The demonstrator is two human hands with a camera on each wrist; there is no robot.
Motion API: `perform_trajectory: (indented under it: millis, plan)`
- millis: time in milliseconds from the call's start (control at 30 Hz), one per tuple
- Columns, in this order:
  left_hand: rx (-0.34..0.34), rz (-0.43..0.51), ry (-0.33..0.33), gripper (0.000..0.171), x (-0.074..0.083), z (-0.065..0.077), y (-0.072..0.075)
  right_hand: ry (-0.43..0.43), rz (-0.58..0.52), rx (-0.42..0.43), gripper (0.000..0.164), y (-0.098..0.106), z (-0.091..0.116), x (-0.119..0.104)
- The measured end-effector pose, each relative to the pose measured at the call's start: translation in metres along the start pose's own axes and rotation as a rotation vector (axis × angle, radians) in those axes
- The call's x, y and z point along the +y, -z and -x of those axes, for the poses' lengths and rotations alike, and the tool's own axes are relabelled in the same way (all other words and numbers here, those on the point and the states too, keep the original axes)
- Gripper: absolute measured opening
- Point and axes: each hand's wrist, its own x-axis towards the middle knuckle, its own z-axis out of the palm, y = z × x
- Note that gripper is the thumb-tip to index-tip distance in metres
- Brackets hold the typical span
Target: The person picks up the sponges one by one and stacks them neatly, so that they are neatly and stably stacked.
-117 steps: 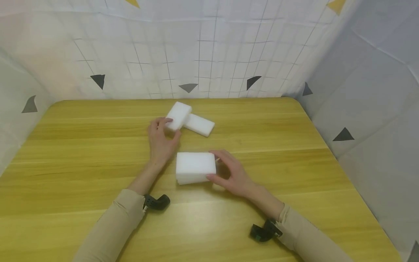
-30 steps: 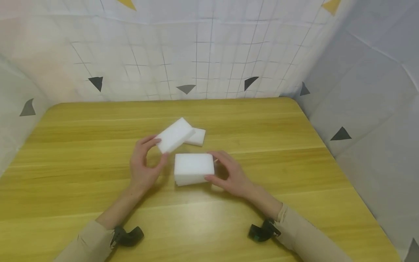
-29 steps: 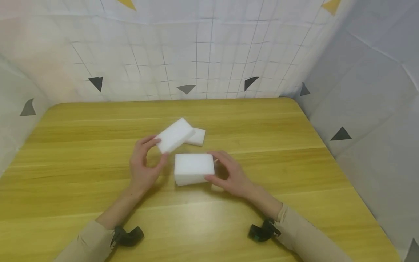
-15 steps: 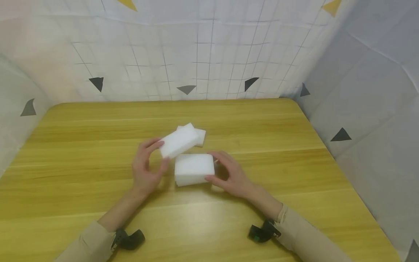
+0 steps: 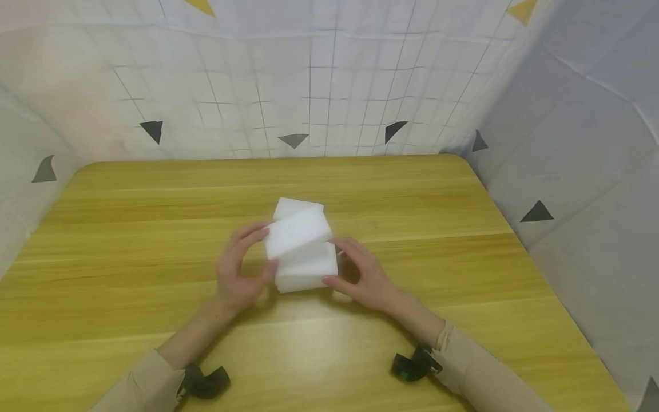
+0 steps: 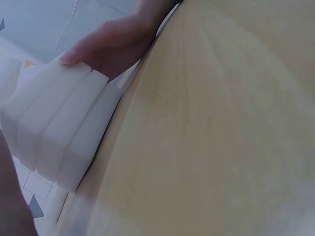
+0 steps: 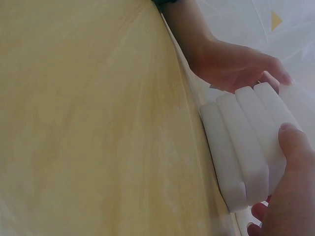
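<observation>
White sponge blocks form a neat stack (image 5: pixel 306 272) on the table, its several layers plain in the left wrist view as a fanned stack (image 6: pixel 54 113). My right hand (image 5: pixel 368 280) grips the stack's right end between thumb and fingers. Pinched by its left end in my left hand (image 5: pixel 242 272), another white sponge (image 5: pixel 298 230) is tilted over the stack's far side and covers part of its top. In the right wrist view this sponge (image 7: pixel 301 102) shows pale at the edge, beside the left hand's fingertips. One more sponge (image 5: pixel 290 206) lies flat behind, partly hidden.
The wooden table (image 5: pixel 128 257) reaches back to a white gridded cloth (image 5: pixel 221 74) with dark and yellow triangles. A grey cloth (image 5: pixel 582 143) hangs along the right. Black wrist devices (image 5: pixel 206 382) sit at both sleeves.
My left hand has picked a sponge up from the back, drawn it nearer, then moved it right over the stack. The flat sponge behind has shifted slightly nearer. My right hand keeps its grip.
</observation>
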Motion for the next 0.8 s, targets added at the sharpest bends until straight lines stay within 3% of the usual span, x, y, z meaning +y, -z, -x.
perform_trajectory:
  millis: [333, 800]
  plan:
    - [-0.034, 0.008, -0.024, 0.051, 0.002, 0.0015, -0.002, 0.0, -0.002, 0.003, 0.057, 0.0005, -0.0001, -0.0017]
    - [-0.138, 0.07, -0.014, 0.047, 0.0019, 0.0042, 0.0009, -0.008, -0.02, -0.001, 0.064, 0.0002, -0.0009, -0.0017]
